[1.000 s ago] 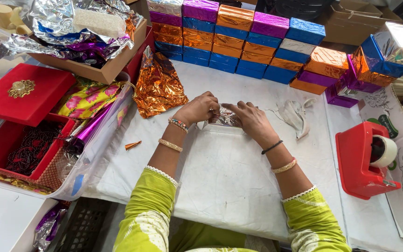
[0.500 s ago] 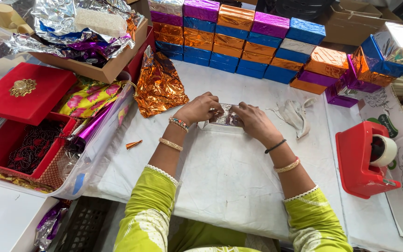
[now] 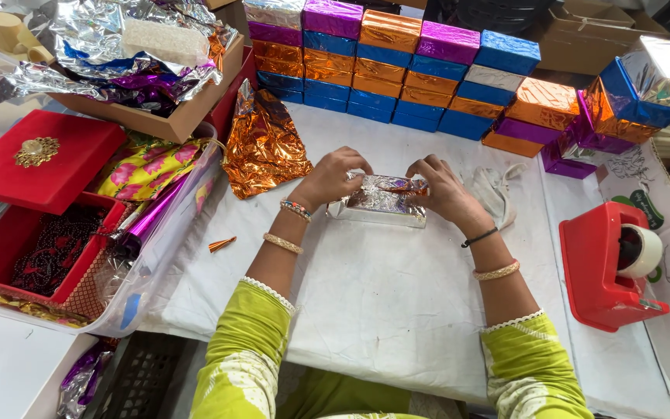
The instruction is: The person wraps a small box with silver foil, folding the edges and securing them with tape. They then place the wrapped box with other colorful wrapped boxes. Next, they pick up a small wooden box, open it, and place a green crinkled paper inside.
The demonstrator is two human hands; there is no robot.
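Observation:
A small box wrapped in silver foil (image 3: 380, 203) lies on the white table cover (image 3: 381, 295), with an orange strip across its top. My left hand (image 3: 333, 177) grips its left end, fingers curled over the top. My right hand (image 3: 437, 186) holds the right end and pinches the foil at the top edge. Both wrists carry bangles, and my sleeves are yellow-green.
Stacked foil-wrapped boxes (image 3: 397, 66) in purple, blue, orange and silver line the far edge. Crumpled orange foil (image 3: 264, 143) lies left of my hands. A red tape dispenser (image 3: 610, 264) stands at right. A clear bin with a red velvet box (image 3: 36, 167) sits at left.
Both hands have stayed on the silver box, with the fingers shifting a little along its top fold. The box itself has barely moved.

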